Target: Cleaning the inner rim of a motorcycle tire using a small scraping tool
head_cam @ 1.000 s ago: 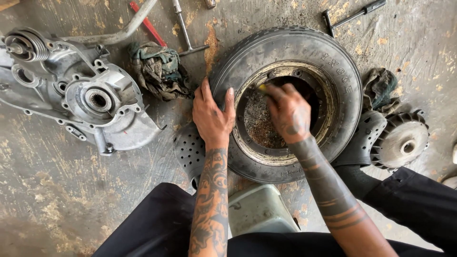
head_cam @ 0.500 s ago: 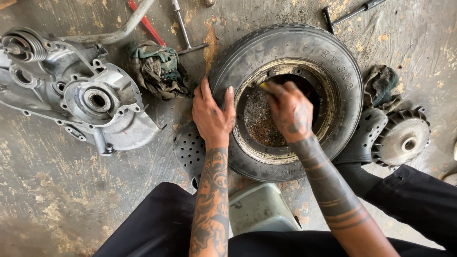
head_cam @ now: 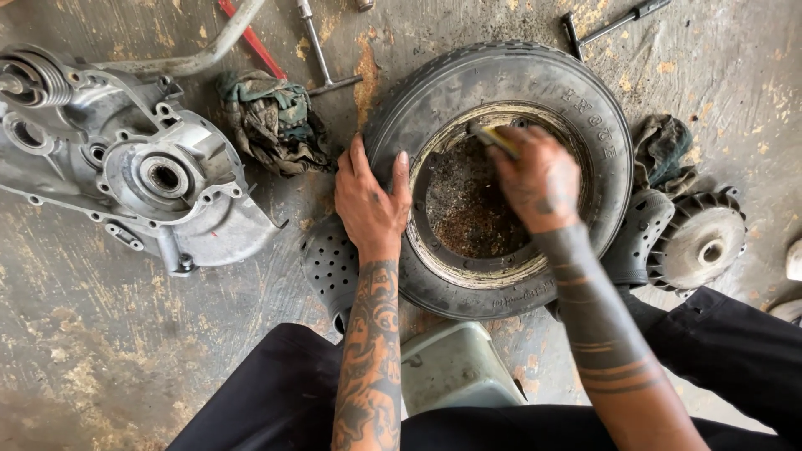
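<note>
Left hand (head_cam: 370,196) flat on tyre (head_cam: 585,108), grip wide; right hand (head_cam: 539,179) inside rusty rim (head_cam: 468,271), grip holding small brush (head_cam: 493,136)

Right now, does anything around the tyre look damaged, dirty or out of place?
Yes: the metal rim inside the tyre looks rusty, with brown grit in its centre. The right hand holds a small brush there; the left hand rests on the tyre's sidewall.

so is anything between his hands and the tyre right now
Nothing visible. The left hand lies flat on the tyre sidewall, and the right hand reaches into its open centre holding a small yellowish tool near the rim.
</note>
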